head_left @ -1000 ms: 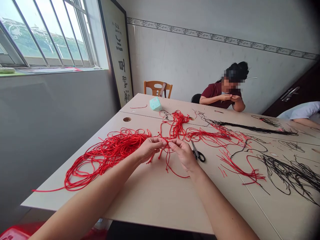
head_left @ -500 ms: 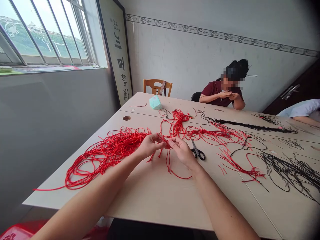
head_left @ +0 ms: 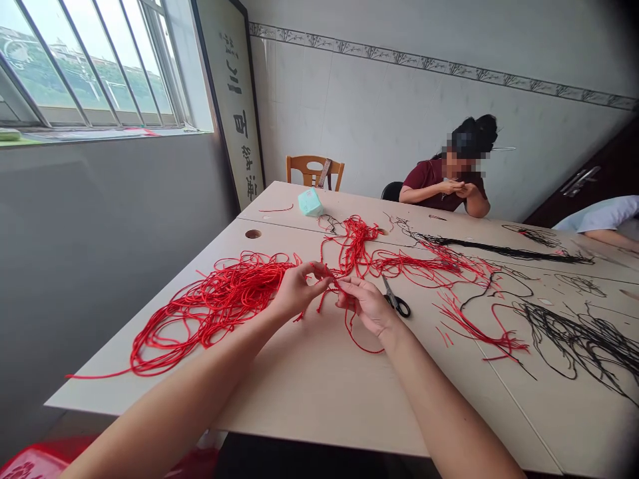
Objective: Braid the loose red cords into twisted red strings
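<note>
My left hand (head_left: 298,291) and my right hand (head_left: 367,305) meet above the beige table (head_left: 319,392), each pinching a thin red cord (head_left: 337,287) between the fingertips. Loose ends of that cord hang down in a loop below my right hand. A big tangle of red cord (head_left: 214,303) lies just left of my left hand. Black-handled scissors (head_left: 395,301) rest on the table right beside my right hand.
More red cords (head_left: 424,266) spread across the middle, cut red pieces (head_left: 479,332) and black cords (head_left: 574,339) to the right. A teal box (head_left: 310,201) sits far back. A seated person (head_left: 446,179) works opposite; another person's arm (head_left: 606,236) shows at right. A wooden chair (head_left: 314,171) stands behind.
My hands have shifted slightly; my right hand dropped a little and the hanging cord loop moved with it. The camera tilted a bit.
</note>
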The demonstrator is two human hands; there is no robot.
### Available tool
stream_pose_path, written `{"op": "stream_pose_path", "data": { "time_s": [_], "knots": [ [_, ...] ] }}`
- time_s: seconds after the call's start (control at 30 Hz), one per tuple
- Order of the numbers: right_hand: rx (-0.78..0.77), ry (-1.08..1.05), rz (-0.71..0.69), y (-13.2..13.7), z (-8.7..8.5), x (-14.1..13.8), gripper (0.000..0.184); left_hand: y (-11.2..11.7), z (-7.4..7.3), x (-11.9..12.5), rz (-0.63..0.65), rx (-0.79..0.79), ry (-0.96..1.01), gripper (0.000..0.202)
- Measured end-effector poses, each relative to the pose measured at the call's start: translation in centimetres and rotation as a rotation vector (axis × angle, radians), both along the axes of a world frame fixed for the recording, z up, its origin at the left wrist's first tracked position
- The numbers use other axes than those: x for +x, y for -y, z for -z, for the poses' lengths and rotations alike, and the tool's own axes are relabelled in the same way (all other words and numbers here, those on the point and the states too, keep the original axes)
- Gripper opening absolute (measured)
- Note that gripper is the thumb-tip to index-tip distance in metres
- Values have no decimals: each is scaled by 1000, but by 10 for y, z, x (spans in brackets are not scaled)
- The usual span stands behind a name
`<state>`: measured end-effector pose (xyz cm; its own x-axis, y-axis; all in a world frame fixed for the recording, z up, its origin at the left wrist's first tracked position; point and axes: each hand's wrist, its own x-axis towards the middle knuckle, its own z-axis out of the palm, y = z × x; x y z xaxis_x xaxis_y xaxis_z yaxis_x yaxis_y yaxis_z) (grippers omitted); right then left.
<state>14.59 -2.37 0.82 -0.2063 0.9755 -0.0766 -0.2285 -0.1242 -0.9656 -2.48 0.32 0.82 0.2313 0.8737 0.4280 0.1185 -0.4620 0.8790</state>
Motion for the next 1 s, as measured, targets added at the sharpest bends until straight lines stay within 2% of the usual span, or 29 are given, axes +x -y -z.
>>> {"op": "stream_pose_path", "data": {
  "time_s": [0.1, 0.17, 0.33, 0.4, 0.6, 0.7, 0.83, 0.93, 1.0],
  "knots": [
    [152, 122, 69, 0, -3, -2, 22, -1, 1, 2, 52, -83, 53, 19],
    [178, 142, 66, 2, -4, -2, 23, -2, 1, 3, 81, -126, 75, 20],
    [8, 47, -91, 3, -4, 1, 28, 0, -1, 3, 68, -131, 118, 20],
    [-21, 41, -103, 2, -2, 2, 26, 0, -1, 3, 75, -138, 136, 20],
    [84, 92, 97, -1, -2, 0, 26, -1, 1, 5, 189, -307, 284, 26],
    [142, 108, 106, 0, -3, -2, 25, -1, 3, 6, 300, -389, 347, 27],
    [229, 131, 112, -1, -1, -4, 26, 0, 4, 6, 422, -467, 338, 25],
    [284, 165, 151, -1, 2, -6, 28, -1, 5, 6, 398, -500, 322, 22],
    [268, 137, 171, -2, 3, -7, 27, -1, 5, 6, 366, -525, 329, 20]
  ]
}}
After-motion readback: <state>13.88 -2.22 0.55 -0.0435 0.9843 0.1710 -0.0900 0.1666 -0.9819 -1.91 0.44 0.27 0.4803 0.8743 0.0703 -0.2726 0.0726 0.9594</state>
